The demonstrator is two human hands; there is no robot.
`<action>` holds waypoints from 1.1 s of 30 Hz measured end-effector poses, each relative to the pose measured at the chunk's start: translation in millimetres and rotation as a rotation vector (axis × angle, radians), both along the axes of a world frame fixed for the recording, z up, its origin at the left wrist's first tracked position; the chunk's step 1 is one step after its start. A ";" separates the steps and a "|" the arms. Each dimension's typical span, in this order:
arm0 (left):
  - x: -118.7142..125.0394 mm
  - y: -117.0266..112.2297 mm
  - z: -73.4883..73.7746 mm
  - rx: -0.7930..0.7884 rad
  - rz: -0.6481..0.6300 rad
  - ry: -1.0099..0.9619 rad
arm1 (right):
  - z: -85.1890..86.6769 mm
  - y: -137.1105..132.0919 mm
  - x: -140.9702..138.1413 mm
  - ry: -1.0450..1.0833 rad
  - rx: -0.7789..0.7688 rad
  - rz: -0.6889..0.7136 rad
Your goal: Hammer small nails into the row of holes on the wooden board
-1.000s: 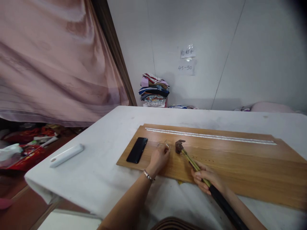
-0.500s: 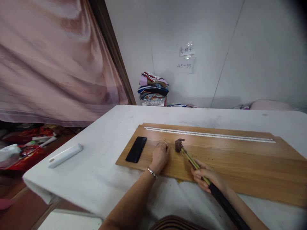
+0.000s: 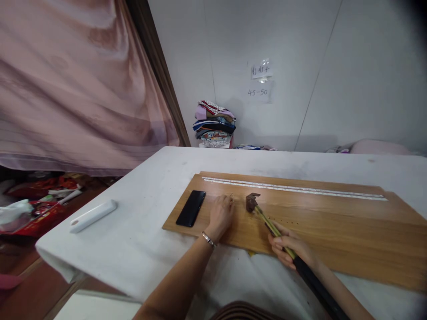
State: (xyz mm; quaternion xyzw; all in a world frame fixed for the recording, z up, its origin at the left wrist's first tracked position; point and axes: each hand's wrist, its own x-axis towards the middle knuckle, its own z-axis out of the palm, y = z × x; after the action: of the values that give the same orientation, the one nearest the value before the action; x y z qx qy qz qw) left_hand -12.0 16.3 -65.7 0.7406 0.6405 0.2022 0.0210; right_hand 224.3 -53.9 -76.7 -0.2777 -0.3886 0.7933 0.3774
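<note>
A wide wood-grain board (image 3: 340, 229) lies on the table. My left hand (image 3: 220, 213) rests low over its left part with the fingers curled together. Thin shiny nails (image 3: 232, 198) show at its fingertips; how many it pinches is hidden. My right hand (image 3: 290, 246) is wrapped round the handle of a claw hammer (image 3: 267, 221). The rusty hammer head sits just above or on the board, to the right of my left hand; I cannot tell whether it touches. A row of small dark dots (image 3: 287, 222) marks the board right of the hammer head.
A black phone (image 3: 191, 209) lies on the board's left end. Two white measuring strips (image 3: 293, 188) run along its far side. A white oblong object (image 3: 93, 216) is on the white-covered table (image 3: 140, 195). Folded clothes (image 3: 215, 124) are stacked by the wall.
My left hand has slid slightly forward over the nails and its fingers have closed in on them. The right hand and hammer have stayed nearly still; the view has shifted slightly.
</note>
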 end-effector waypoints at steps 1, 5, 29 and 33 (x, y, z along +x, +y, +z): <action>3.1 5.0 -1.0 0.010 -0.080 -0.001 | 0.5 0.1 0.0 -0.007 0.003 -0.003; 8.9 25.1 -6.5 -0.025 -0.181 0.045 | 4.0 0.2 -0.2 -0.014 0.001 -0.002; 9.7 -54.3 -8.2 -0.024 -0.498 -0.161 | 9.7 -0.6 3.0 0.055 -0.017 0.019; 7.8 -54.1 -11.7 -0.010 -0.372 -0.174 | 11.6 -0.9 2.8 0.072 -0.020 0.007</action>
State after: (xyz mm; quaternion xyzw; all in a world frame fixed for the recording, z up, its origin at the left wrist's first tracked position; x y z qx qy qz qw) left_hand -4.2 -37.8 -77.4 0.8258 0.4894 0.2547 0.1168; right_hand 227.2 -54.9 -65.0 -0.2513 -0.3676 0.8081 0.3857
